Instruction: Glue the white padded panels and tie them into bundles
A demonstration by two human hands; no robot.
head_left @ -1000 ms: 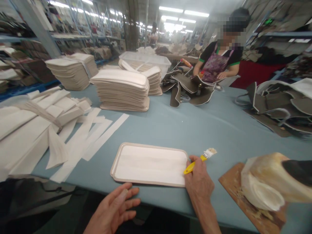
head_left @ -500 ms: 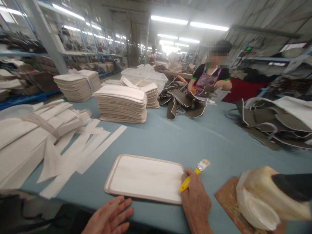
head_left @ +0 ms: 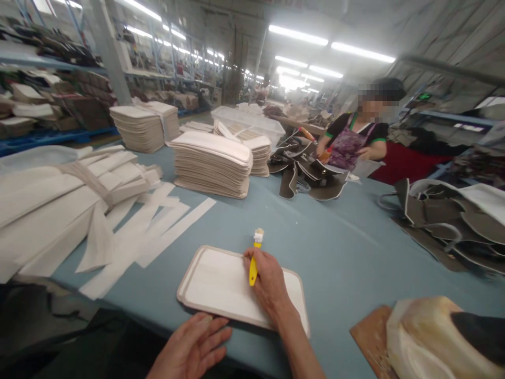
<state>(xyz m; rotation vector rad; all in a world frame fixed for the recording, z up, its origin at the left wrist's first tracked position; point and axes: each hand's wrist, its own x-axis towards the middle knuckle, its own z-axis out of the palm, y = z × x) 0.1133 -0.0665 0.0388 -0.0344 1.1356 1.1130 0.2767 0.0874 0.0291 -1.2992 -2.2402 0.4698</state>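
Note:
A white rectangular panel [head_left: 221,279] with rounded corners and a beige edge lies flat in front of me, near the table's front edge. My right hand [head_left: 268,284] is over the panel's middle, closed on a paintbrush [head_left: 253,266] with a yellow handle. The brush's whitish bristles point away from me, past the panel's far edge. My left hand [head_left: 193,342] is at the panel's near edge, palm turned up and fingers stretched out, holding nothing. Part of the panel is hidden under my right hand and forearm.
Stacked beige panels [head_left: 213,163] stand farther back. White strips [head_left: 130,237] and a tied bundle [head_left: 59,205] lie at left. Dark cut pieces [head_left: 311,173] lie before a co-worker [head_left: 351,137]; more dark pieces [head_left: 453,216] are at right. A whitish crusted container [head_left: 426,326] sits on a brown board [head_left: 373,337].
My right hand has moved left with the brush, from the panel's right edge to over its middle. The view has shifted slightly. My left hand stays open near the front edge.

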